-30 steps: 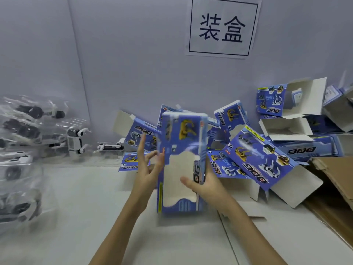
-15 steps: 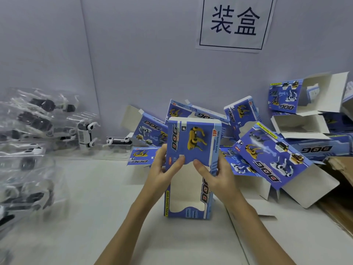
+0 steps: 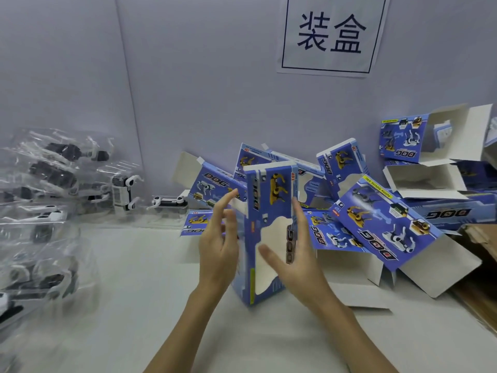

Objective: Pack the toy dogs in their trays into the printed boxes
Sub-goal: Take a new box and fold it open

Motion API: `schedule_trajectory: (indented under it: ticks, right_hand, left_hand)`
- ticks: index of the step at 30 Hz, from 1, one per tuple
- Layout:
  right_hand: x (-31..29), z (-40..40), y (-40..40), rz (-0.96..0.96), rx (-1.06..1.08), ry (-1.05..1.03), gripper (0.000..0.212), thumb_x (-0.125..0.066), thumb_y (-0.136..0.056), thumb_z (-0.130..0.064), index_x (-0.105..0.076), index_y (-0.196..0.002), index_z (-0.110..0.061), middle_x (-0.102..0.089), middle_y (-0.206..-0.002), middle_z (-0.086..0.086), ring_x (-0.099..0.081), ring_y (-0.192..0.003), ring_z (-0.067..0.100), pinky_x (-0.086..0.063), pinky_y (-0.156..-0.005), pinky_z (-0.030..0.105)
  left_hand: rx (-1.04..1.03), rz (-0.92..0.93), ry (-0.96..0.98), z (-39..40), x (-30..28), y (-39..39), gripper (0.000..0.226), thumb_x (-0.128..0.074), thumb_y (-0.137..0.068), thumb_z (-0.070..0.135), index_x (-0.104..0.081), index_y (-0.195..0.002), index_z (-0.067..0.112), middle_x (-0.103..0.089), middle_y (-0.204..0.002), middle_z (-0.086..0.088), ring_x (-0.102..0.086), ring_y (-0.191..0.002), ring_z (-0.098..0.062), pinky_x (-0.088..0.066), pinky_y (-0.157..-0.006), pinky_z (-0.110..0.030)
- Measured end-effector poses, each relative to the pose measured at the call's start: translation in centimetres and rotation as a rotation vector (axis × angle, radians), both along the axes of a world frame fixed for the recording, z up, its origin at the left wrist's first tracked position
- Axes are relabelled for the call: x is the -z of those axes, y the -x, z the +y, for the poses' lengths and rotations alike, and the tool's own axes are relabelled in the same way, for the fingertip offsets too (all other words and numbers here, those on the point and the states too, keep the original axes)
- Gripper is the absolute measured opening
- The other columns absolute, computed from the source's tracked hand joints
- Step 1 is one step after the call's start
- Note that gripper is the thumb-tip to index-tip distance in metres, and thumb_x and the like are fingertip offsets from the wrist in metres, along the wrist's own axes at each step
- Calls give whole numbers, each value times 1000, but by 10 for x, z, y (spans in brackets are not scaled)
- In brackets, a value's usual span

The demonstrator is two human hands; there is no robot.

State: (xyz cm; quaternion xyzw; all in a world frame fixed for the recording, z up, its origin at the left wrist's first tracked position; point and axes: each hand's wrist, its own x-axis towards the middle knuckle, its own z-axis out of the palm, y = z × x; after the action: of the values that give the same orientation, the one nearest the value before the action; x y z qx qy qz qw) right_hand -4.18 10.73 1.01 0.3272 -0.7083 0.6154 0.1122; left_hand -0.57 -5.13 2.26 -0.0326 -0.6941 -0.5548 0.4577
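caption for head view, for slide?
Both hands, left and right, steady an upright printed box on the table.

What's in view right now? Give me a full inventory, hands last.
Upright printed box: one, blue with a yellow dog, centre of the table, between the hands.
Other printed boxes: a heap, count unclear, blue and white, many with flaps open, centre to right against the wall.
Bagged toy dogs in trays: a pile, black and white in clear plastic, left.
Paper sign: one, white, on the wall.
Brown cardboard: far right.
Table: white.
Left hand: fingers straight, beside the box.
Right hand: fingers straight, against the box.
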Motion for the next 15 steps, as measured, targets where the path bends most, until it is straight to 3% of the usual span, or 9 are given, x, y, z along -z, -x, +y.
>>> schedule_trajectory:
  ticks: [2,4,6,8,10,12,15]
  right_hand:
    - [-2,-7,-6,-20,37,-58,128,-84,-65,-75,3,-159,-60,-16,-165,-34,-18,-153,-8,-26,-122,31]
    - [-6,-8,-4,-85,-5,16,124,-85,-69,-67,-4,-161,-56,-26,-166,-27,-28,-153,-1,-32,-123,36]
    - [-9,1,1,-251,-227,182,95,-79,-80,-54,-31,-161,-42,-54,-154,-5,-56,-139,18,-51,-111,47]
    - [-11,11,2,-532,-441,365,67,-77,-82,-54,-66,-139,-23,-72,-129,11,-72,-116,28,-61,-92,43]
    - [-9,17,5,-626,-440,442,47,-69,-87,-51,-79,-121,-20,-76,-119,12,-75,-108,29,-63,-82,36]
    - [-7,17,8,-596,-359,400,43,-57,-98,-47,-76,-126,-20,-74,-127,14,-72,-116,32,-63,-89,41]
    - [-9,12,11,-464,-247,331,42,-52,-107,-37,-56,-148,-30,-71,-133,8,-71,-119,28,-58,-98,50]
  left_hand:
    - [-34,47,-17,-7,0,0,40,-37,-107,56,-55,-141,45,-72,-94,12,-68,-74,-25,-59,-62,-49]
    - [55,36,-54,-13,-2,0,30,-52,-108,39,-60,-137,40,-74,-93,9,-73,-80,-18,-60,-59,-33]
    - [206,-71,-86,-18,-3,1,40,-69,-97,36,-59,-136,35,-75,-109,8,-73,-104,-16,-61,-75,-27]
    - [371,-235,-177,-19,-3,1,61,-79,-84,49,-54,-139,40,-72,-125,8,-69,-117,-13,-59,-86,-27]
    - [525,-407,-288,-17,-3,0,83,-84,-72,65,-48,-144,43,-67,-137,10,-67,-123,-14,-59,-96,-33]
    - [628,-450,-379,-16,1,1,101,-88,-67,65,-43,-153,34,-66,-141,2,-67,-124,-23,-58,-100,-41]
    - [647,-314,-440,-13,2,2,95,-91,-73,51,-40,-153,40,-69,-137,0,-72,-116,-27,-63,-83,-36]
